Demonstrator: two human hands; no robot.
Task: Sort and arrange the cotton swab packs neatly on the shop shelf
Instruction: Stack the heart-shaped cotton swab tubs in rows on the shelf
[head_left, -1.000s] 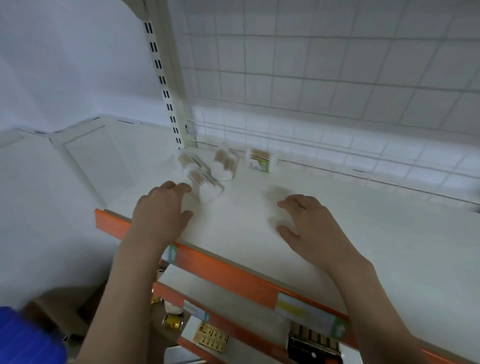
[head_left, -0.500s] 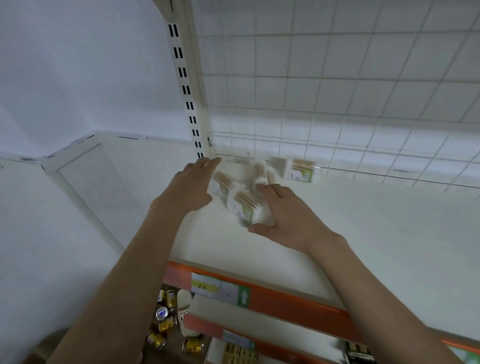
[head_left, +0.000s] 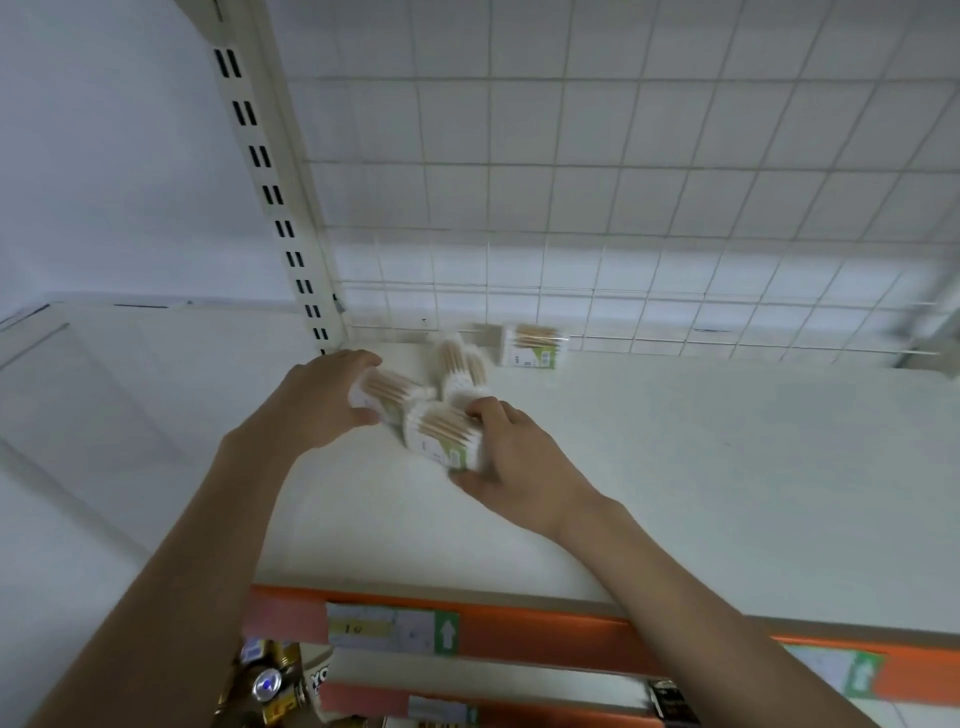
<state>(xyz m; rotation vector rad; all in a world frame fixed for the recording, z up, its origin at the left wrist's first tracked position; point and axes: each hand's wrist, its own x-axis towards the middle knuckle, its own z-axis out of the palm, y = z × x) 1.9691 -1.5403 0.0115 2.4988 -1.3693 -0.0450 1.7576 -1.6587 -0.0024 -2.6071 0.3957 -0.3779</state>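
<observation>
Left side first: the left hand (head_left: 317, 400) curls round the leftmost cotton swab pack (head_left: 390, 391), fingers over its far edge, thumb at its near edge, close to the slotted upright (head_left: 270, 192) in the shelf's back corner. Just right of it, a middle pack (head_left: 460, 364) lies angled toward the wire grid back (head_left: 623, 182), touching its neighbours. In front, the right hand (head_left: 511, 457) grips the nearest pack (head_left: 441, 434), fingertips on top, thumb below. Further right, a fourth pack (head_left: 532, 345) lies apart against the grid.

Progress looks early to me: three packs bunched at mixed angles, none lined up, one stray on the white shelf (head_left: 727, 467).

Motion blur smears the labels and the pack edges. The lower shelves, with cans (head_left: 267, 686) below, are cut off.
</observation>
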